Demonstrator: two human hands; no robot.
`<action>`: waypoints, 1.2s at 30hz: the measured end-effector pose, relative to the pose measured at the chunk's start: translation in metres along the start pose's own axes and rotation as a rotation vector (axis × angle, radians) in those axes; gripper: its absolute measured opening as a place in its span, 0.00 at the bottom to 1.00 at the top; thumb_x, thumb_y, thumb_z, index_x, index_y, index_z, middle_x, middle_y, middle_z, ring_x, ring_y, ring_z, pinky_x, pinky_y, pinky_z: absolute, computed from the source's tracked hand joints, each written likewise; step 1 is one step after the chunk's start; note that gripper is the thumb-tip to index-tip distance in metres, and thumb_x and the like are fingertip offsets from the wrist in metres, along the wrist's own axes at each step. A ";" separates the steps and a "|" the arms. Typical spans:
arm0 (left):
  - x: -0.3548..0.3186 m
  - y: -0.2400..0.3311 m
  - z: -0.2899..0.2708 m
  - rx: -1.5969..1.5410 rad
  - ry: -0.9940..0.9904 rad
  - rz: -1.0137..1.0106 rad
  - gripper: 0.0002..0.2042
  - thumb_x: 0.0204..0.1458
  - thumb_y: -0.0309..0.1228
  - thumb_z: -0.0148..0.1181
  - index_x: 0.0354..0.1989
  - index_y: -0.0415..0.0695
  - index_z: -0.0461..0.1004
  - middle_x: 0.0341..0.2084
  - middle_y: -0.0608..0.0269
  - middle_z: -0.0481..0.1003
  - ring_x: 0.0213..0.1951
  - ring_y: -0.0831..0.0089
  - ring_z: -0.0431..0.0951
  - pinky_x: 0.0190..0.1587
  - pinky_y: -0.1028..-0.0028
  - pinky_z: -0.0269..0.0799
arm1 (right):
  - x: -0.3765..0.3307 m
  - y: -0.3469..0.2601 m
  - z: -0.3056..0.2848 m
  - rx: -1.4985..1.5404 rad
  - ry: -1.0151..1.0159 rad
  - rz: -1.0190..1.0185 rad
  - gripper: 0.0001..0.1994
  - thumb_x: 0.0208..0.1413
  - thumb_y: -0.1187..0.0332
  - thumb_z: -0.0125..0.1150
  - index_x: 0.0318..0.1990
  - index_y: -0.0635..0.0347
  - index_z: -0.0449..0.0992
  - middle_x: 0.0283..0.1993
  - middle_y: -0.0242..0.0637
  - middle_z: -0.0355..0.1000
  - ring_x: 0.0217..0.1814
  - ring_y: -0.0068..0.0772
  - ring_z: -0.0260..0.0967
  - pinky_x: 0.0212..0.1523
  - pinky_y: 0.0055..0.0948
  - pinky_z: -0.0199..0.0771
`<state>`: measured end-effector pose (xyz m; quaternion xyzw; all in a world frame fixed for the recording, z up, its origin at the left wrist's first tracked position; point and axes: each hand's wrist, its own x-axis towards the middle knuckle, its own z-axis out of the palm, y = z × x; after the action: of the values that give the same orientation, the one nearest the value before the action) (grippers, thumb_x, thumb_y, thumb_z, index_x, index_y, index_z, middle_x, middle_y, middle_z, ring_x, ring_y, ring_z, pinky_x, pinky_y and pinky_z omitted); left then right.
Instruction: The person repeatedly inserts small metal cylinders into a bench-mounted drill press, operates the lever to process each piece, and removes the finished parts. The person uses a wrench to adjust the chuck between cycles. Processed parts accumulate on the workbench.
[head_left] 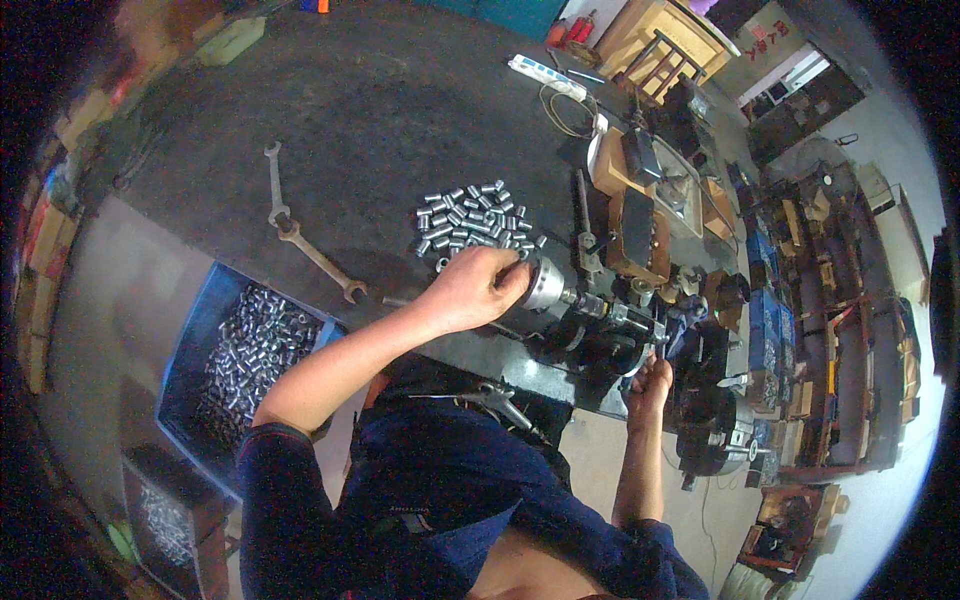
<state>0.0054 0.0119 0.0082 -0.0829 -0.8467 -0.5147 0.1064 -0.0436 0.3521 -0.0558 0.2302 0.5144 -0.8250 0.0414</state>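
My left hand point(485, 288) is closed at the left face of a round metal chuck point(545, 284) on a small lathe-like bench machine. The fingers are curled, and whatever they pinch is hidden behind the hand. Just beyond it lies a loose pile of short, shiny metal sleeves point(470, 215) on the dark bench. At the right end of the machine, my right hand point(650, 384) grips a handle whose shape is mostly covered by the fingers. A spindle with a slim tool holder point(590, 303) lies between the two hands, facing the chuck.
Two open-end wrenches point(274, 185) lie end to end on the bench point(370, 110). Left of my arm, a blue bin point(185, 335) holds many metal sleeves. Cardboard boxes point(635, 230) and a white power strip point(548, 76) sit farther back. Shelves point(850, 370) stand at the right.
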 end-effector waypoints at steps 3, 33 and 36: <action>0.001 0.003 0.000 -0.030 0.012 -0.018 0.12 0.50 0.32 0.46 0.24 0.34 0.68 0.12 0.52 0.65 0.16 0.73 0.64 0.21 0.70 0.60 | 0.022 0.005 -0.006 0.010 -0.022 0.002 0.10 0.48 0.63 0.43 0.32 0.58 0.69 0.19 0.28 0.61 0.16 0.21 0.56 0.15 0.18 0.55; -0.108 -0.058 -0.085 0.374 0.253 -0.424 0.14 0.47 0.36 0.50 0.19 0.35 0.67 0.16 0.44 0.67 0.23 0.52 0.70 0.25 0.63 0.62 | 0.023 -0.058 0.066 -0.061 -0.223 -0.557 0.06 0.50 0.67 0.48 0.26 0.57 0.69 0.17 0.23 0.55 0.16 0.14 0.46 0.15 0.17 0.43; -0.164 -0.071 -0.108 0.811 0.091 -0.527 0.10 0.44 0.34 0.52 0.22 0.38 0.68 0.21 0.46 0.70 0.25 0.52 0.72 0.28 0.60 0.65 | -0.021 -0.060 0.048 0.033 -0.316 -0.577 0.08 0.52 0.69 0.43 0.23 0.57 0.63 0.17 0.23 0.50 0.16 0.13 0.42 0.15 0.14 0.43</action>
<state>0.1558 -0.1220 -0.0478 0.2048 -0.9657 -0.1559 0.0330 -0.0598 0.3352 0.0206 -0.0555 0.5323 -0.8364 -0.1185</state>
